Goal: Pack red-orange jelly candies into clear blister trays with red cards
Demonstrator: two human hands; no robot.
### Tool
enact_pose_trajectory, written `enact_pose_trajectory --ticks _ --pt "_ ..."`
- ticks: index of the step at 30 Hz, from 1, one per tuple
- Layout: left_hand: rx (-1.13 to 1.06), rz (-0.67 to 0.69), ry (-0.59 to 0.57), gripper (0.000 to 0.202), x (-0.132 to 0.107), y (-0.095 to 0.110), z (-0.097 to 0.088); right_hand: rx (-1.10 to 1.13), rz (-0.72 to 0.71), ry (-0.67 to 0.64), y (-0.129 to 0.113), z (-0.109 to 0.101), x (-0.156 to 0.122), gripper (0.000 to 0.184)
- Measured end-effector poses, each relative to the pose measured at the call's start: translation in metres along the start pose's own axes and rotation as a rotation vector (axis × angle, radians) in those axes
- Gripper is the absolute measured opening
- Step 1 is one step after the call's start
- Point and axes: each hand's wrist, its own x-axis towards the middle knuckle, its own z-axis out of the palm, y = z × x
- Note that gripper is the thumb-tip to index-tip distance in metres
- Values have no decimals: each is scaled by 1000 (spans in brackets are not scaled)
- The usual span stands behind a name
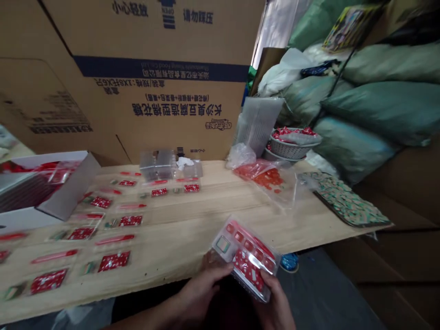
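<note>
Both my hands hold a clear plastic blister pack point(237, 238) over the table's front edge. Inside it are a row of several red pieces, a pink-red stick along the far side, a small green-and-white square piece and a red packet with white dots point(248, 269). My left hand point(206, 284) grips the left near side, thumb on top. Around the right near corner closes my right hand point(275, 298). My fingers under the pack are hidden.
Several filled trays point(113, 261) lie across the left of the wooden table point(172, 229). A white box point(68, 192) stands far left, before a large carton point(165, 101). To the right are a bag of red pieces point(264, 176), a basket point(295, 145) and a tray of green-white pieces point(347, 199).
</note>
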Motion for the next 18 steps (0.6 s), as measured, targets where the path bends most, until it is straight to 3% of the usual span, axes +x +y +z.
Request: enact_pose_trajectory --ticks 2,4,6,8,11,14,18 --pt "-258 8 -40 48 1 0 11 2 -26 -43 6 12 6 53" --pt "-450 189 -18 43 10 5 18 -14 -70 -87 9 28 13 65" --pt "-586 367 25 41 21 15 18 -32 -132 -127 10 46 22 75" --pt "-690 451 57 42 27 28 8 -62 -171 -180 11 67 29 78" --pt "-803 488 108 44 22 47 -18 -153 -170 -269 21 95 34 79" --pt "-854 518 118 43 3 56 -53 -280 -186 -358 50 118 39 87" --pt "-921 605 103 37 -34 55 -125 -411 -71 -577 104 141 58 101"
